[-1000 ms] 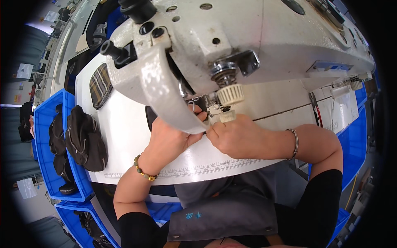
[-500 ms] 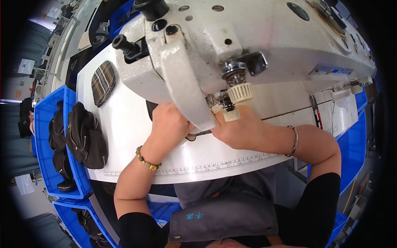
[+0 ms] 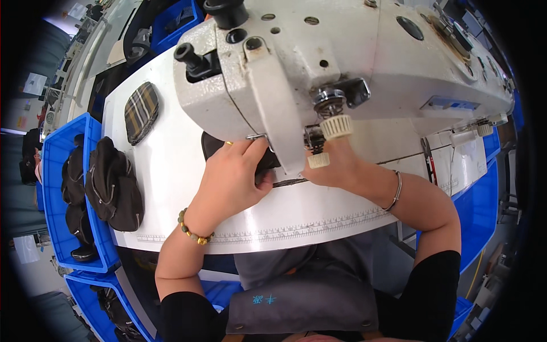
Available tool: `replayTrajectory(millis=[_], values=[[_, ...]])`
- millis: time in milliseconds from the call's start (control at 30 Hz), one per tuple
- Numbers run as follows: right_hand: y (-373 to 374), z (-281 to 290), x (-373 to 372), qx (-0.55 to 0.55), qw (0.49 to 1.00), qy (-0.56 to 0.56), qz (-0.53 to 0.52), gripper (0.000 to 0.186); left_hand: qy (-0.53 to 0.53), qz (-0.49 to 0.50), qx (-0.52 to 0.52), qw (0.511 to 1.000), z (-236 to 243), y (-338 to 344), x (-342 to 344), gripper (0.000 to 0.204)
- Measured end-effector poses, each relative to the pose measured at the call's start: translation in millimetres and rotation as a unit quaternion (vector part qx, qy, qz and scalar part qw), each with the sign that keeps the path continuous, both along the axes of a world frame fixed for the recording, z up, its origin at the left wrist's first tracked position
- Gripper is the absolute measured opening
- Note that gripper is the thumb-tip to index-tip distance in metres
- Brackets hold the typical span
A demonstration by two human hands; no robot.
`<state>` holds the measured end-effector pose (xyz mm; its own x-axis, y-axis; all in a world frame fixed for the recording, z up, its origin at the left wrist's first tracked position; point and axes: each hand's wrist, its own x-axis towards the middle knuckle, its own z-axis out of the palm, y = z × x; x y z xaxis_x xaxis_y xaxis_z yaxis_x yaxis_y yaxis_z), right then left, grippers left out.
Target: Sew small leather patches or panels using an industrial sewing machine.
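Beneath the head of a white sewing machine (image 3: pixel 279 108), my left hand (image 3: pixel 231 179) holds a black fabric piece (image 3: pixel 212 145), its fingers bent over it near the needle area and its thumb curled at the piece's near side. My right hand (image 3: pixel 339 165) is to the right, reaching under the machine beside the ribbed tension knobs (image 3: pixel 336 126); its fingers are hidden there. A dark narrow edging (image 3: pixel 288 183) shows on the white table between the hands. A plaid fabric pad (image 3: pixel 141 111) lies at the back left of the table.
At left, black pouches (image 3: pixel 114 185) lie at a blue bin (image 3: pixel 51 188), with another filled bin (image 3: pixel 82 308) below. A blue bin (image 3: pixel 478 228) stands at right, and black-and-red scissors (image 3: pixel 430 159) lie near the machine bed. A ruler scale (image 3: pixel 262 232) runs along the table's front edge.
My left hand has shifted left, its fingers now visible reaching up over the black piece. My right hand has moved farther up under the machine, so its fingers are more hidden.
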<state>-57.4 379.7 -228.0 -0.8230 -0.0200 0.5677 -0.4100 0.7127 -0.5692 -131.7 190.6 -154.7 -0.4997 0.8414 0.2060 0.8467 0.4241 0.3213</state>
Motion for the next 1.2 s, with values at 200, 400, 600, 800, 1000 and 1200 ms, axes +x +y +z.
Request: replayTrajectory(millis=[200, 400, 600, 800, 1000, 1200], values=[[-6.4, 12.2, -1.7, 0.017, 0.999, 0.016, -0.048, 0.017, 0.158, 0.013, 0.024, 0.987, -1.1, -7.5, -1.7, 0.043], [-6.4, 17.4, 1.3, 0.062, 0.998, 0.02, -0.015, 0.014, 0.237, -0.013, 0.075, 0.969, -17.1, -2.3, -2.0, 0.037], [-7.3, 20.0, 6.7, 0.323, 0.945, 0.048, -0.006, 0.005, 0.243, -0.019, 0.125, 0.962, -29.2, 1.3, -12.8, 0.026], [0.1, 7.2, 6.4, 0.319, 0.941, 0.113, -0.002, 0.015, 0.236, -0.022, 0.106, 0.966, -28.9, 0.6, -11.0, 0.025], [2.4, 7.2, 4.8, 0.259, 0.958, 0.12, 0.009, 0.013, 0.098, 0.005, 0.035, 0.995, 15.7, -6.9, -0.7, 0.038], [-0.8, 5.8, 3.0, 0.221, 0.968, 0.117, 0.03, 0.018, 0.032, -0.008, 0.058, 0.998, 1.0, -9.0, -8.3, 0.023]])
